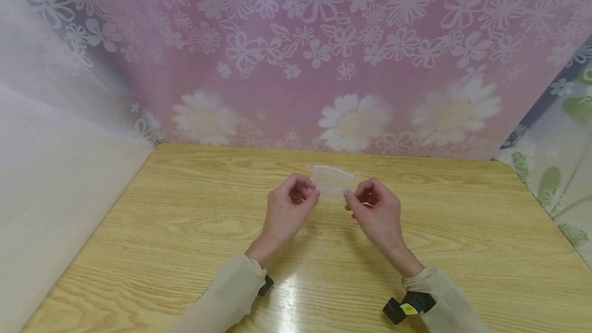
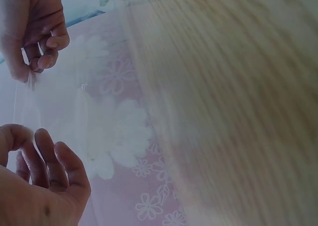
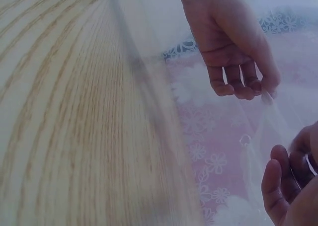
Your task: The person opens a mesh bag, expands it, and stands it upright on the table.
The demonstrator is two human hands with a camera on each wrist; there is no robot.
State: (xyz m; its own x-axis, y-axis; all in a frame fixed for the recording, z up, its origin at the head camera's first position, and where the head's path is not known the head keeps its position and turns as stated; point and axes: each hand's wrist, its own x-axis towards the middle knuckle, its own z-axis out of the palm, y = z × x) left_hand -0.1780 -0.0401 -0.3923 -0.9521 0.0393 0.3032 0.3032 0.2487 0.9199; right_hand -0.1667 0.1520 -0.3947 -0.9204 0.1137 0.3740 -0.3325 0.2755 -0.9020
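Observation:
A thin, see-through plastic sheet, perhaps a small bag, is stretched between the two hands above the table. Its far edge catches the light, and tiny loops show at both far corners. My left hand pinches the near left corner between thumb and index finger. At the opposite near corner, my right hand pinches it the same way. The right wrist view shows the sheet gathered into folds at the left fingertips. In the left wrist view it is so clear that its outline is hard to follow.
A wood-grain table lies under both hands. Behind it hangs a pink flowered curtain, with pale cloth on the left and leaf-patterned cloth on the right. A black wrist device is strapped at the right sleeve.

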